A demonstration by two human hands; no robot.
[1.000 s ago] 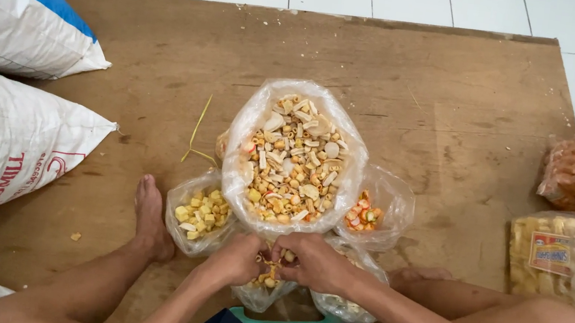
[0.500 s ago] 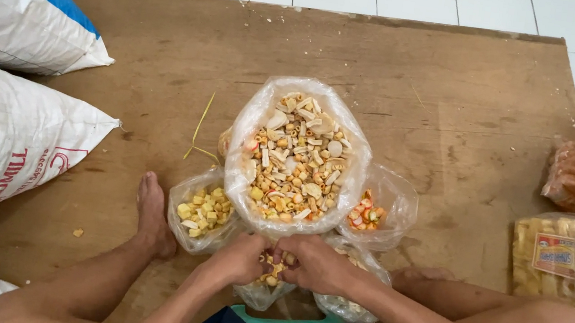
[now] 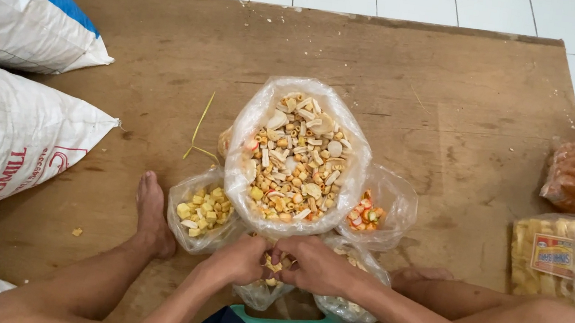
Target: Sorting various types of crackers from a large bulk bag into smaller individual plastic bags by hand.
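Both hands sit together at the bottom centre of the view, closed around the mouth of a small clear bag [image 3: 263, 291] of mixed yellow and orange snack pieces. The left hand [image 3: 239, 259] pinches the bag's near-left edge with curled fingers; the right hand [image 3: 318, 263] presses in from the other side, knuckles toward the left hand, the two touching or almost touching over the opening. A few pieces show in the gap between the thumbs.

Against the frame half a second ago, very little has changed: the hands stay clamped on the same bag in the same spot, and only the fingers have shifted slightly, with the pieces between them sitting a touch differently. Over the full second, the view has drifted a little, so the things around appear slightly displaced, but none of them has moved on the board.

Just beyond the hands stands the large open bag [image 3: 297, 159] of mixed crackers, its rim nearly touching the knuckles. To the left of the left hand lies a smaller bag of yellow cubes [image 3: 201, 211], beside a bare foot [image 3: 151, 216]. Beyond the right hand is a bag with orange pieces [image 3: 377, 209], and another clear bag [image 3: 350, 303] lies under the right wrist. All rest on a wooden board [image 3: 456, 117].
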